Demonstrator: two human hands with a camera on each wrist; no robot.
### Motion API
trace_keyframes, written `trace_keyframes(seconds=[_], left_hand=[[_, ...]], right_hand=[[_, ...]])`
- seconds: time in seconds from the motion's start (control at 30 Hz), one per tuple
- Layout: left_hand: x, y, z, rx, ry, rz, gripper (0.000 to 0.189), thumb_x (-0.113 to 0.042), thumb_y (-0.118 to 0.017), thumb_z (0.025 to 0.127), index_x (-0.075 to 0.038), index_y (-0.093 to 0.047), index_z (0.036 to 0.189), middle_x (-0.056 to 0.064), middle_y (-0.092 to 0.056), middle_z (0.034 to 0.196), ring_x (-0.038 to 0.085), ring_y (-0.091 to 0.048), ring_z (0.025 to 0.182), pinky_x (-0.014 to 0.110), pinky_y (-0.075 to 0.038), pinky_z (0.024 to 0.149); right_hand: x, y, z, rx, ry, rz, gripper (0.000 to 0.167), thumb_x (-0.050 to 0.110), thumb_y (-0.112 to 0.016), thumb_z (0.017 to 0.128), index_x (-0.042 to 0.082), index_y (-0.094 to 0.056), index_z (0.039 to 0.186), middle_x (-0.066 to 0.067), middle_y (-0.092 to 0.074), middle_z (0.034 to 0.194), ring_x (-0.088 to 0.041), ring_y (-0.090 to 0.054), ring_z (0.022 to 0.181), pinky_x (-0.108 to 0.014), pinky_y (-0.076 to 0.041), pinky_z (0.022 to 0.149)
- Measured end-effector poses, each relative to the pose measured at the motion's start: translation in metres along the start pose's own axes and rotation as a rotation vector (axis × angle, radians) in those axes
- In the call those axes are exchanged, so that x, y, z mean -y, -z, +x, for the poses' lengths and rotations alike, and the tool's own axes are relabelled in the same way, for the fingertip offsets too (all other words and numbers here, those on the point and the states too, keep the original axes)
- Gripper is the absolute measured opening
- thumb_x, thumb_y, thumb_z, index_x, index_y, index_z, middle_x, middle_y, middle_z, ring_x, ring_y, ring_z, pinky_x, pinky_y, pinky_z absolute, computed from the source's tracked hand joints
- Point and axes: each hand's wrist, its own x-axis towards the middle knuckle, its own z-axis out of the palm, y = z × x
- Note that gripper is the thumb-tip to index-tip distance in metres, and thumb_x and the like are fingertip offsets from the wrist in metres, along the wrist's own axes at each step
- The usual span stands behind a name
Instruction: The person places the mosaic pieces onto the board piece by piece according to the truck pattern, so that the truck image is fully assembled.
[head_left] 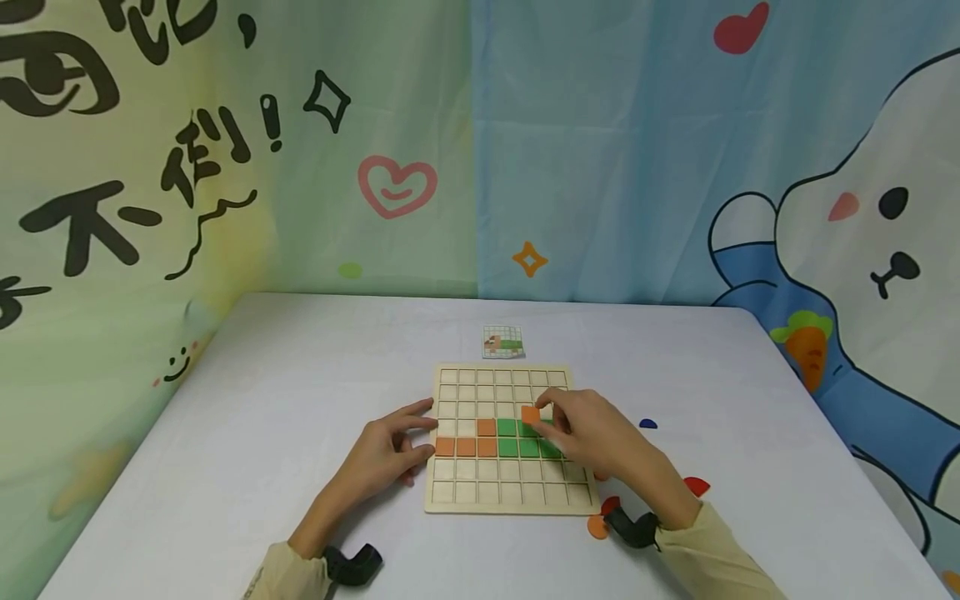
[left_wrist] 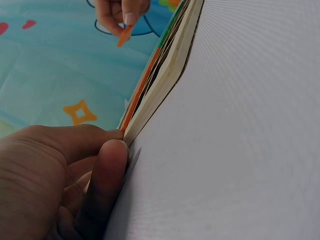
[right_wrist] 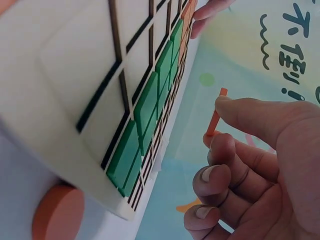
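Note:
My right hand [head_left: 592, 425] pinches an orange square tile [head_left: 530, 415] between thumb and fingertip, held up over the right half of a wooden grid board [head_left: 510, 497]. In the right wrist view the tile [right_wrist: 215, 116] shows edge-on, apart from the board. Several green tiles [head_left: 517, 447] sit in the grid's middle rows, partly covered by that hand. Left of them lie an orange tile [head_left: 486, 427] and, one row nearer, a line of 3 orange tiles [head_left: 466, 447]. My left hand [head_left: 390, 442] touches the board's left edge with spread fingers, its thumb tip also at the edge.
Behind the board lies a small picture card [head_left: 502, 342]. To the right are a blue half-round piece [head_left: 648, 423], a red piece [head_left: 697, 486], another red piece [head_left: 611, 504] and an orange disc [head_left: 597, 527]. A printed curtain [head_left: 585, 167] hangs behind the white table [head_left: 337, 350].

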Motion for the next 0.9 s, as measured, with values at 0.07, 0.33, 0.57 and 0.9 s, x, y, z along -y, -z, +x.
trace_keyframes(seconds=[0.07, 0.33, 0.57, 0.9], left_hand=[[0.001, 0.000, 0.000, -0.002, 0.005, 0.006, 0.040, -0.004, -0.078, 0.093, 0.000, -0.072, 0.132, 0.014, -0.049, 0.165, 0.011, -0.062, 0.052, 0.028, -0.058, 0.048], [0.002, 0.000, 0.000, -0.004, -0.001, -0.005, 0.039, -0.006, -0.078, 0.093, -0.001, -0.072, 0.132, 0.015, -0.049, 0.165, 0.012, -0.061, 0.052, 0.028, -0.057, 0.048], [0.001, 0.000, 0.000, -0.003, 0.003, -0.012, 0.039, -0.005, -0.078, 0.093, -0.001, -0.072, 0.132, 0.014, -0.049, 0.165, 0.012, -0.062, 0.052, 0.028, -0.058, 0.048], [0.000, 0.000, 0.000, -0.005, 0.010, -0.016, 0.040, -0.005, -0.079, 0.093, -0.001, -0.072, 0.132, 0.014, -0.049, 0.165, 0.012, -0.061, 0.052, 0.028, -0.057, 0.048]], right_hand=[[0.000, -0.001, 0.003, 0.002, -0.006, 0.005, 0.031, 0.029, -0.073, 0.102, 0.010, -0.069, 0.126, 0.010, -0.056, 0.068, -0.004, -0.050, 0.059, -0.020, -0.046, 0.060], [0.000, -0.006, 0.010, -0.006, 0.013, 0.006, 0.028, 0.026, -0.074, 0.101, 0.008, -0.070, 0.123, 0.010, -0.056, 0.067, -0.005, -0.049, 0.059, -0.021, -0.043, 0.058], [0.005, -0.009, 0.018, -0.002, 0.036, 0.005, 0.030, 0.027, -0.072, 0.102, 0.007, -0.070, 0.124, 0.010, -0.056, 0.067, -0.005, -0.049, 0.059, -0.021, -0.044, 0.057], [0.012, -0.015, 0.030, -0.007, 0.069, -0.009, 0.030, 0.030, -0.072, 0.102, 0.008, -0.072, 0.123, 0.009, -0.057, 0.068, -0.005, -0.047, 0.058, -0.021, -0.044, 0.057]])
